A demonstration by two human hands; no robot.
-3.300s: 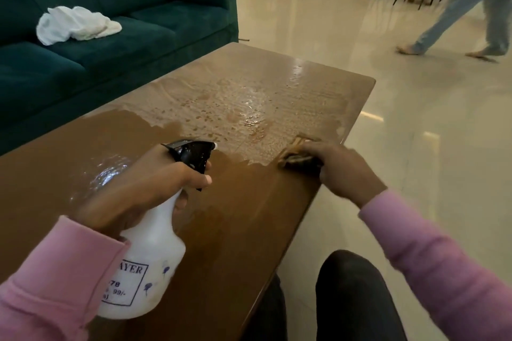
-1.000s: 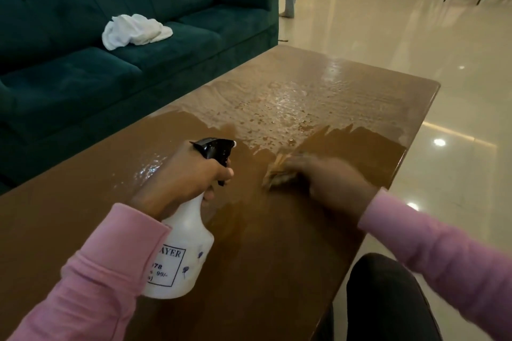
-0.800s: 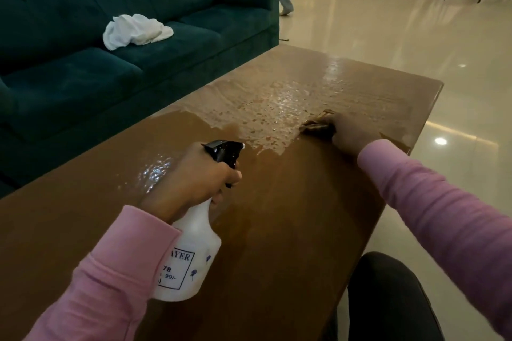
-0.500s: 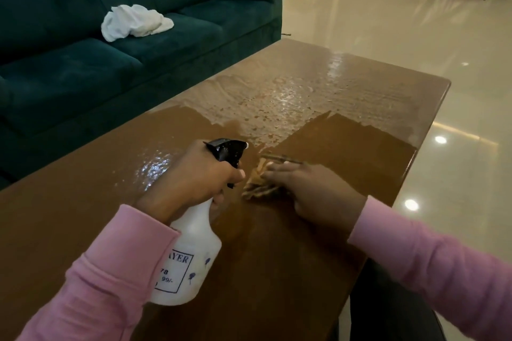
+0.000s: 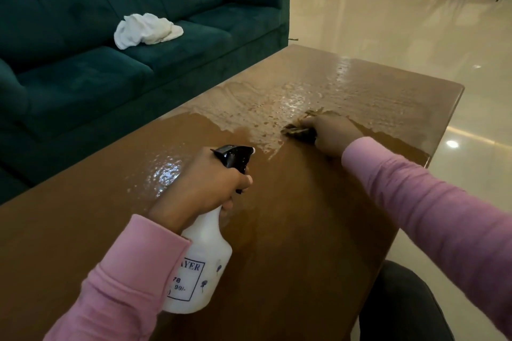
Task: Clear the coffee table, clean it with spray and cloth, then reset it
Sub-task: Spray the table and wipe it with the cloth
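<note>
Toward the far right edge of the brown wooden coffee table (image 5: 304,230), the right hand (image 5: 333,134) gripped a crumpled tan cloth (image 5: 297,130), swept outward from beside the white plastic spray bottle (image 5: 203,266) clasped by the left hand (image 5: 205,188); wet film (image 5: 291,97) beyond suggested wiping remained unfinished.

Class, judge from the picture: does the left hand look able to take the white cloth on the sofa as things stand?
Probably not: the left hand grips the spray bottle, and the white cloth lies on the sofa seat, beyond the coffee table.
</note>
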